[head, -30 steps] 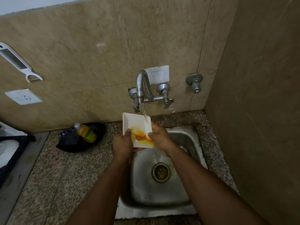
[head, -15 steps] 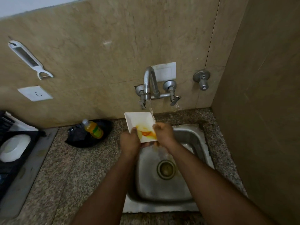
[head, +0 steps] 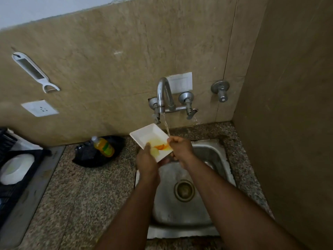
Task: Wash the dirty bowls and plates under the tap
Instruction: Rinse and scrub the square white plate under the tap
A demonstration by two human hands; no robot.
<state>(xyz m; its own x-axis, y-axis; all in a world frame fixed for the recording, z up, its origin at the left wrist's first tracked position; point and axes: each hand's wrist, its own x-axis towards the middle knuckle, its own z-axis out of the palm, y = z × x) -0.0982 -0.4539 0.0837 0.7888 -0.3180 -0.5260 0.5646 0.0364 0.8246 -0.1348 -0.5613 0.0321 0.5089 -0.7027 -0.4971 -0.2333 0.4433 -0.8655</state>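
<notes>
Both hands held a square white bowl (head: 150,138), stained orange, over the sink (head: 212,152) under the running tap (head: 163,94): left hand (head: 146,159) and right hand (head: 181,147) fingers curled round its edges.

One square white plate (head: 150,137) with an orange stain is held above the one steel sink (head: 212,152), in two hands: the left hand (head: 146,160) and the right hand (head: 181,147). One tap (head: 163,92) stands behind the sink with two lever valves, and one separate wall valve (head: 220,89) sits right of the tap. Left of the sink lie one yellow bottle (head: 104,147), one black bag (head: 90,156), one round white dish (head: 17,167), one wall peeler (head: 35,72) and one socket (head: 40,108).
</notes>
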